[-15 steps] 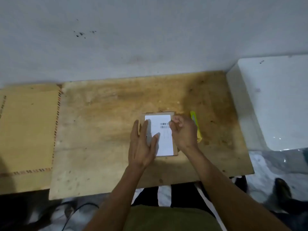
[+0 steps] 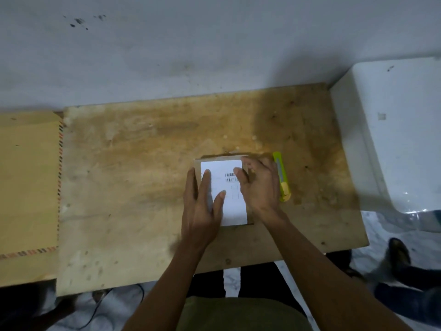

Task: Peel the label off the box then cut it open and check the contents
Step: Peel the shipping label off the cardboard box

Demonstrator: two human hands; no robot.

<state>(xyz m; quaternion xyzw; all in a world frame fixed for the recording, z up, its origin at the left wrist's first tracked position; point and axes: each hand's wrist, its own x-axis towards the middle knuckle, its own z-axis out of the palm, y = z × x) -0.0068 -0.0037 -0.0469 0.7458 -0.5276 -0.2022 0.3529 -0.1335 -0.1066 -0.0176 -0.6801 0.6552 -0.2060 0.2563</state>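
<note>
Item one, at 9 o'clock from the work: a second, paler board (image 2: 28, 187) with a striped edge, butted against the bench (image 2: 133, 187), bare. Item two, the bench itself: worn plywood, stained, set against a grey wall. Item three, mid-bench: the box (image 2: 249, 215), small brown cardboard, lying flat, with the white label (image 2: 235, 204) covering nearly all its top face and fully stuck down, barcodes visible near its upper half. Item four, the left hand (image 2: 199, 211): laid flat on the box's 9 o'clock side, fingers (image 2: 205, 185) spread and extended across the label, gripping nothing, apparently pinning the box. Item five, the right hand (image 2: 259, 185): on the box's 3 o'clock side, fingers curled inward with tips at the label's right edge near the barcodes; whether an edge is pinched or merely picked at cannot be told. Item six, just beyond the right hand at 3 o'clock: a yellow-green utility knife (image 2: 282, 185), lying on the bench, untouched. Item seven, far right: a white block (image 2: 393, 130) beside the bench. Risk notes, as judgement: the label may tear into strips if pulled too fast or too steeply from one corner; the light box may slide or lift if the left hand eases its pressure; the right wrist works close to the knife and could knock it off the bench.
</note>
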